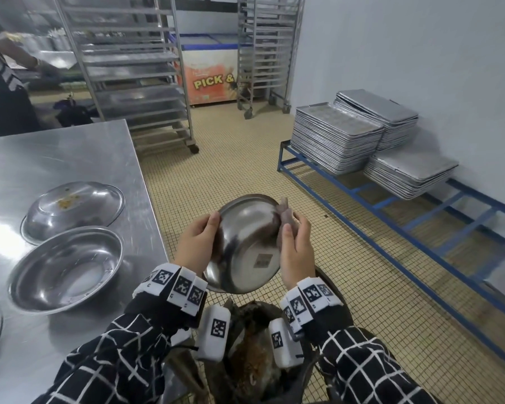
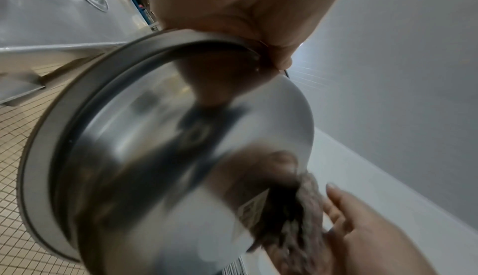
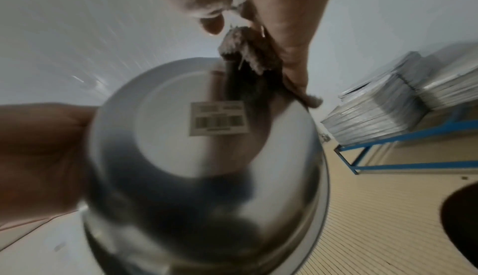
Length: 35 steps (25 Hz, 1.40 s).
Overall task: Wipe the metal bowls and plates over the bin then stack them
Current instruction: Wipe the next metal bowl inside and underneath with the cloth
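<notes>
Round steel bowl (image 1: 242, 243) — nubby rag (image 1: 285, 220)

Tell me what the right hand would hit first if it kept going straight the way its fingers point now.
Probably nothing new: the right hand already presses the cloth against the held bowl. Past its rim, the fingers point towards open floor, though depth is unclear.

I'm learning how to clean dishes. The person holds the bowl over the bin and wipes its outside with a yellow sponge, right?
Almost. It is not a yellow sponge: the right hand wipes with a brownish-grey cloth, as the right wrist view shows. The rest holds: the left hand holds the bowl over the bin, underside wiped.
</notes>
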### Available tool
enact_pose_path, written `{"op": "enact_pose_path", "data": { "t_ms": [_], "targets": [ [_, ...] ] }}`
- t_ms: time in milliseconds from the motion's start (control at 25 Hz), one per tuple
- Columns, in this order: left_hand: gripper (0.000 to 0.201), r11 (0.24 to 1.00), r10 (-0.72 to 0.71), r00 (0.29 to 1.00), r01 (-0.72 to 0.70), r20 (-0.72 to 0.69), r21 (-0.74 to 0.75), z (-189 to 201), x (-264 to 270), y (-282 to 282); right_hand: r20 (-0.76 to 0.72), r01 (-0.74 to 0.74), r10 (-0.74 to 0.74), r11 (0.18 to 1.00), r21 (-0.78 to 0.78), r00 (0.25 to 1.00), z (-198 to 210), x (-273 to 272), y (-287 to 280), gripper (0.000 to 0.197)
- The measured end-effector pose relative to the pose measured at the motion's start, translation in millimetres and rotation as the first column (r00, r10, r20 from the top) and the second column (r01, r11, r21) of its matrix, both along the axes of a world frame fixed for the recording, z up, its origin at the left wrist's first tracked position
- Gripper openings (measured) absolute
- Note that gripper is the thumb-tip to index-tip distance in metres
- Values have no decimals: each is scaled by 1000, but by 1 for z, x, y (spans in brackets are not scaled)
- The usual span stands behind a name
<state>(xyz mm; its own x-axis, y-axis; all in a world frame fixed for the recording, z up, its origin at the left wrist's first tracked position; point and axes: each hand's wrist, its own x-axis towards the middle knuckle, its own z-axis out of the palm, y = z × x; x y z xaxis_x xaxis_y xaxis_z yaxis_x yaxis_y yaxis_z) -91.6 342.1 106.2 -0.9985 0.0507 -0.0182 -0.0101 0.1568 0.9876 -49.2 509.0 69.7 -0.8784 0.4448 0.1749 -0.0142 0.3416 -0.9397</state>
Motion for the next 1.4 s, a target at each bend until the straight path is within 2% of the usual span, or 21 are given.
{"op": "enact_pose_path", "data": {
  "t_ms": [80, 160, 200, 280, 320, 400, 480, 560, 640, 720, 760, 840, 960, 1040, 1160, 1240, 1280, 1400],
  "targets": [
    [32, 998, -18, 999, 16, -41, -56, 2, 0, 6, -101, -73, 89, 985, 158, 991, 3, 1, -12, 42],
    [30, 994, -69, 994, 60, -89, -92, 6, 0, 9, -165, -111, 180, 927, 359, 970, 5, -5, -19, 45],
    [27, 994, -93, 991, 88, -96, -63, 7, -1, 9, -197, -105, 202, 904, 414, 959, 4, -9, -17, 46],
    [22, 992, -122, 989, 124, -82, 10, 6, -3, 7, -221, -75, 177, 911, 405, 959, 1, -17, -8, 47],
    [24, 992, -126, 989, 128, -75, 23, 6, -4, 4, -201, -63, 136, 941, 332, 970, 1, -20, -3, 47],
    [28, 989, -122, 990, 127, -67, 71, 4, -3, 0, -108, -29, 38, 996, 81, 993, -1, -20, 4, 49],
    [23, 979, -102, 994, 106, -34, 176, 3, -2, -5, -8, 43, -44, 988, -146, 999, -9, -16, 10, 39],
    [21, 959, -96, 995, 93, 0, 267, 1, -3, -10, 27, 66, -60, 925, -373, 998, -24, -14, 13, 35],
    [21, 957, -83, 996, 70, 34, 283, -5, -6, -13, 49, 76, -58, 809, -583, 997, -36, -16, 18, 31],
    [20, 968, -63, 996, 47, 56, 247, -15, -8, -16, 121, 142, -84, 767, -626, 989, -36, -19, 22, 28],
    [21, 974, -65, 996, 51, 54, 219, -20, -9, -19, 150, 166, -94, 779, -604, 984, -31, -19, 25, 29],
    [21, 981, -111, 993, 103, 36, 166, -28, -11, -24, 166, 157, -89, 872, -464, 982, -14, -15, 31, 26],
    [30, 975, -207, 978, 205, 22, 83, -28, -13, -30, 146, -25, 44, 992, -127, 988, 10, -11, 41, 24],
    [34, 957, -290, 956, 290, 34, 7, -26, -14, -29, 125, -205, 186, 965, 162, 975, 17, -17, 40, 23],
    [41, 908, -394, 915, 402, 85, -119, -27, -9, -21, 32, -319, 349, 812, 489, 937, 21, -27, 31, 17],
    [32, 934, -319, 944, 329, 87, -142, -27, -6, -15, -16, -296, 374, 759, 580, 927, 24, -28, 23, 16],
    [30, 951, -271, 959, 280, 87, -130, -26, -6, -14, -42, -277, 367, 767, 578, 929, 23, -28, 19, 19],
    [30, 975, -173, 982, 182, 78, -128, -19, -5, -12, -131, -187, 267, 881, 434, 955, 21, -18, 3, 33]
  ]
}}
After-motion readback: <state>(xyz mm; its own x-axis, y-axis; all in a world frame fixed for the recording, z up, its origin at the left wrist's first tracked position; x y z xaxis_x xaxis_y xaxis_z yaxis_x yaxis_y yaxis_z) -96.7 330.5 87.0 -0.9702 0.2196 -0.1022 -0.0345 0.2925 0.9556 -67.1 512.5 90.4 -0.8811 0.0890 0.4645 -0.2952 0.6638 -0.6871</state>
